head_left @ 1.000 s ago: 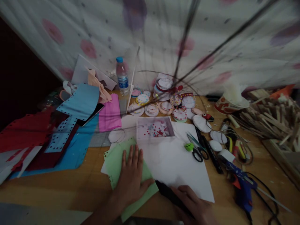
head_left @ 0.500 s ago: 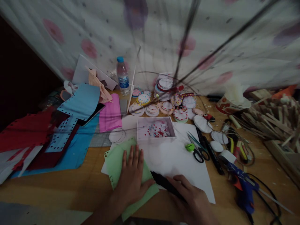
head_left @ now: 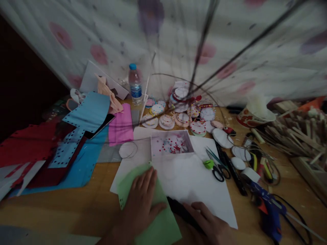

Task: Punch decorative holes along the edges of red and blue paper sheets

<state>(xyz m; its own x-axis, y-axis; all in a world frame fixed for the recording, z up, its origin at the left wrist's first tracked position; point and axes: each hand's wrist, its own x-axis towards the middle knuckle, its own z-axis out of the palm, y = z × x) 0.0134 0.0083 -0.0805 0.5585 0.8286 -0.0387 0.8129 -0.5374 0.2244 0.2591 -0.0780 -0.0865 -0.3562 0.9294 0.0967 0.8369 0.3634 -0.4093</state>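
Note:
My left hand (head_left: 143,200) lies flat on a light green sheet (head_left: 165,217), its fingers stretched out and the thumb to the right. Small punched holes show along the sheet's left edge. In my right hand (head_left: 211,221) is a long black tool (head_left: 182,211), which looks like a hole punch; its front end meets the green sheet's right edge. Dim light hides its details. Beneath both lies a large white sheet (head_left: 204,182). Beyond the hands, a shallow white box (head_left: 155,149) holds red, white and blue paper dots.
Scissors (head_left: 217,165), a green pompom-like piece (head_left: 208,164) and a blue glue gun (head_left: 270,214) lie to the right. Wooden sticks (head_left: 293,136) pile up farther out. Coloured sheets (head_left: 89,109) cover the left. A water bottle (head_left: 135,85) and decorated discs (head_left: 167,120) stand behind.
The green sheet has slid toward me and turned a little under my left hand, which has also drawn back with its fingers closer together. My right hand keeps its hold on the tool.

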